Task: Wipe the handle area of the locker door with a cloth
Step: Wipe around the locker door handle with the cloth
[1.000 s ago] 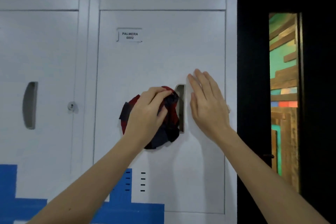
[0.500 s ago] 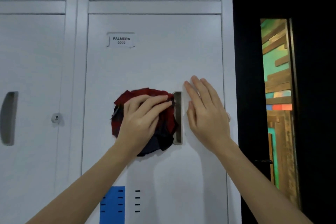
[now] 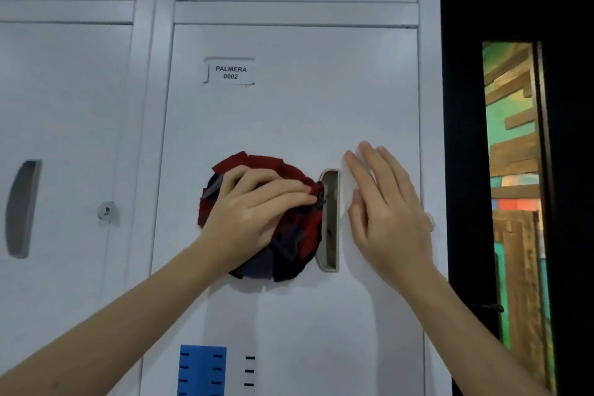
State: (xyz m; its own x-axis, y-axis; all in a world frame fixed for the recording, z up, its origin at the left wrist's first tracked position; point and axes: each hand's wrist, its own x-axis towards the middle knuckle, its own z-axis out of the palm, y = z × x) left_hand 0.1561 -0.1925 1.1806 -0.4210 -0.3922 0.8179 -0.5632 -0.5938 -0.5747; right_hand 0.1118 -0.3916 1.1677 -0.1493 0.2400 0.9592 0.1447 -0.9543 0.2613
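Note:
A white locker door (image 3: 289,112) labelled PALMERA 0002 fills the middle of the view. Its recessed grey handle (image 3: 331,222) sits at mid height near the right edge. My left hand (image 3: 254,212) presses a bunched red and dark blue cloth (image 3: 299,235) flat against the door just left of the handle, fingertips reaching the handle's left rim. My right hand (image 3: 385,212) lies flat on the door to the right of the handle, fingers straight and pointing up.
A neighbouring locker door stands at the left with its own grey handle (image 3: 21,209) and a keyhole (image 3: 106,210). A dark door frame (image 3: 463,138) borders the lockers on the right, with a narrow glass panel (image 3: 514,202) showing coloured wood planks.
The cloth under my left hand has spread and slid a little left of the handle, uncovering the recess. My right hand stays flat beside it. The camera view has shifted slightly.

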